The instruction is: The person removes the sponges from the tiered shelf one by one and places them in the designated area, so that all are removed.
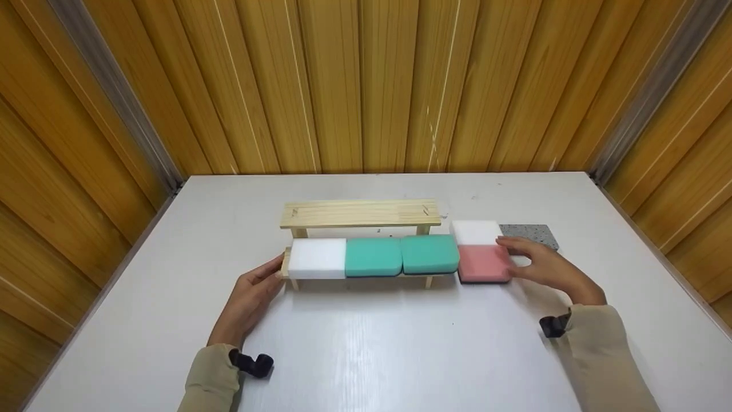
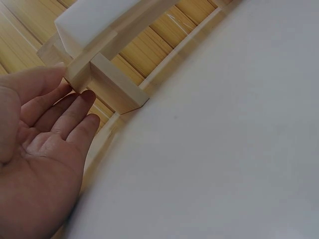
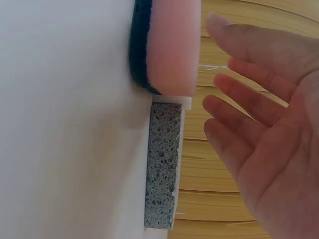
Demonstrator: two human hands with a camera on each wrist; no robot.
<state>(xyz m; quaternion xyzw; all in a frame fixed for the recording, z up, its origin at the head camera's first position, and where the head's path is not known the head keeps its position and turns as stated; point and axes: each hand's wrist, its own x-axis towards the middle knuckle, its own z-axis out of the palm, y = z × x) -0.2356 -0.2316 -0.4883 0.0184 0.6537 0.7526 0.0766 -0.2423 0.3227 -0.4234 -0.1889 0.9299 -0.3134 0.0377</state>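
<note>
A small two-tier wooden rack (image 1: pixel 360 213) stands mid-table. On its lower tier sit a white sponge (image 1: pixel 317 257) and two green sponges (image 1: pixel 373 256) with dark undersides, side by side. My left hand (image 1: pixel 251 297) pinches the rack's left end, thumb in front and fingers behind it, as the left wrist view shows. To the right of the rack, a pink sponge (image 1: pixel 485 262) with a dark green scouring layer lies on the table. My right hand (image 3: pixel 269 109) is beside the pink sponge, fingers loosely extended, with a gap to it in the right wrist view.
Behind the pink sponge lies another white sponge (image 1: pixel 476 232). A grey, pitted block (image 1: pixel 532 233) is on the table to its right, partly behind my right hand. Yellow wood-look panels (image 1: pixel 331 86) rise behind the white table (image 1: pixel 366 343).
</note>
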